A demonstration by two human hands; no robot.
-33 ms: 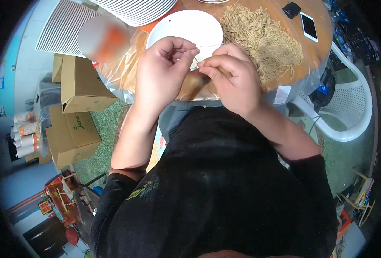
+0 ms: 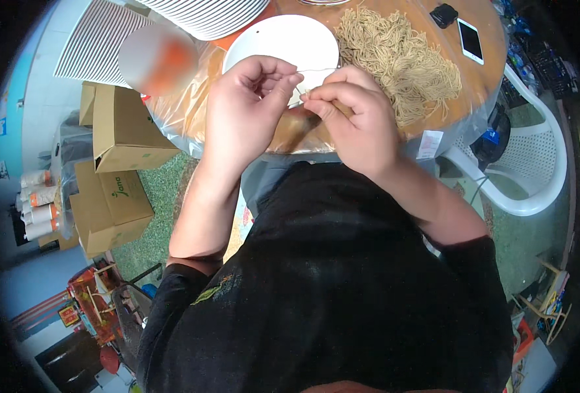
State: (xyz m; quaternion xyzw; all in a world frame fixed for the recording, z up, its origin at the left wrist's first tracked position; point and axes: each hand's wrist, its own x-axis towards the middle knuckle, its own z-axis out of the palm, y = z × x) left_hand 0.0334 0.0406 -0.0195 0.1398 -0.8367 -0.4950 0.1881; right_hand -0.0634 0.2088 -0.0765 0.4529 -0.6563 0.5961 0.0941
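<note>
The person's left hand (image 2: pixel 243 108) and right hand (image 2: pixel 365 128) were near each other over a white disc (image 2: pixel 283 40), fingertips pinched on a thin string (image 2: pixel 319 70) that I saw stretched between them. Tan cord (image 2: pixel 398 65) lay heaped beside the disc on the plastic-covered worktop (image 2: pixel 485 78), near a phone (image 2: pixel 470 41).

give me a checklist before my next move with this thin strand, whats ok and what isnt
1. Left grip closed: ok, thumb and finger pinched.
2. Right grip closed: ok, thumb and index finger pinched.
3. Thin strand visible between the hands: ok.
4. Strand's ends: cannot tell, fingers hide them.
5. Tan cord pile sorted: not ok, it lies in a loose heap.
6. Phone apart from both hands: ok, beyond the pile.
</note>
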